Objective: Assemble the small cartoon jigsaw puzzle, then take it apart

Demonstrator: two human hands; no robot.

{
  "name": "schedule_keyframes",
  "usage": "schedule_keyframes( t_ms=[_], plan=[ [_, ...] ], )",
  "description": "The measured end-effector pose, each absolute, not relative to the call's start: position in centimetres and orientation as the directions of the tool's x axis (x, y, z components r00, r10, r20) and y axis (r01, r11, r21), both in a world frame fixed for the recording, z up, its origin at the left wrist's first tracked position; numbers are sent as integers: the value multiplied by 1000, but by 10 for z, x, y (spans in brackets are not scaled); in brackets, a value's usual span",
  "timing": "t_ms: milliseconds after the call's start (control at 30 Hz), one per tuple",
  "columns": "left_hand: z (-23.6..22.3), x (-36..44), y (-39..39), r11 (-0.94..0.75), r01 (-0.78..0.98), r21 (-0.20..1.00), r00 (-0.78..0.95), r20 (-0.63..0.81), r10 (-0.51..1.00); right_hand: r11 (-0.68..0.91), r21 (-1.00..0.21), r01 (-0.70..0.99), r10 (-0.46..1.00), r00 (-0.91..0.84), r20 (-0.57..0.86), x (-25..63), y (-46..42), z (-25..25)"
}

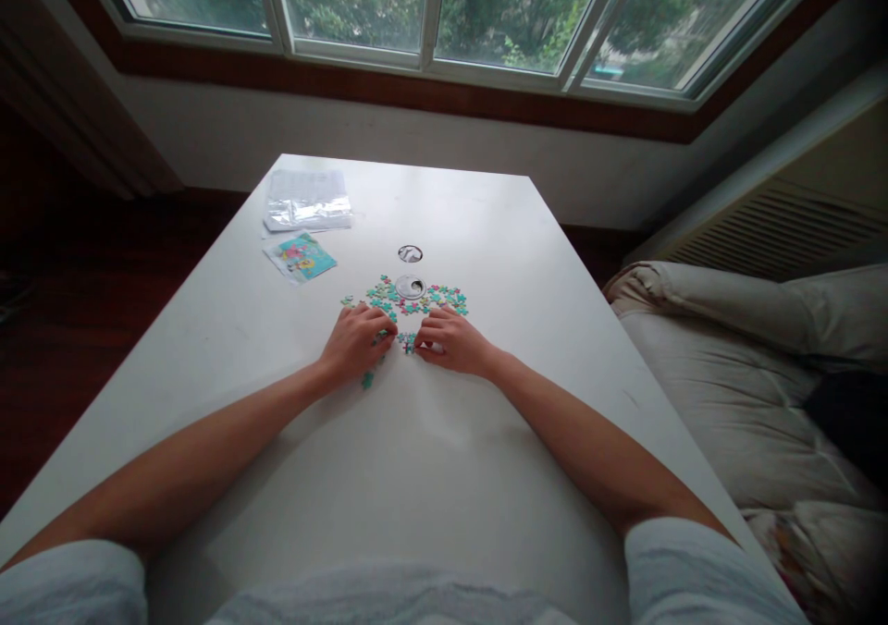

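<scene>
Small green, pink and white jigsaw puzzle pieces (381, 292) lie scattered over the middle of the white table. My left hand (355, 338) is closed, its thumb and fingers pinched over green pieces at the left of the pile. Facing it, my right hand (452, 338) is curled, with thumb and fingertips on the edge of a small cluster of puzzle pieces (408, 342). The cluster lies flat between both hands. A single green piece (367, 380) rests below my left wrist. My fingers partly hide what they grip.
A round tin (411, 287) stands among the pieces, with a second round metal item (410, 253) behind it. Farther left lie a colourful picture card (303, 256) and a clear plastic bag (307, 202) on the table (444, 477). A beige sofa (721, 385) stands at right.
</scene>
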State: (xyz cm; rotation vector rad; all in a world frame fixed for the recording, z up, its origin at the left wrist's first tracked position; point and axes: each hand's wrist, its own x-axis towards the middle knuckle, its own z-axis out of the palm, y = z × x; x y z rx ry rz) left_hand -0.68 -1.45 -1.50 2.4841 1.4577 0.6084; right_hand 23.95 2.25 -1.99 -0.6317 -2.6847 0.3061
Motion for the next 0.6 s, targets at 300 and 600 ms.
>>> schedule_keyframes(
  t_ms=[300,600],
  plan=[
    [-17,-6,-15,-482,795,369,408,264,874,840,-206,501,542,-766,346,224,15,-32],
    [-17,-6,-15,-494,792,358,422,263,867,818,-254,517,576,-733,362,230,18,-28]
  ],
)
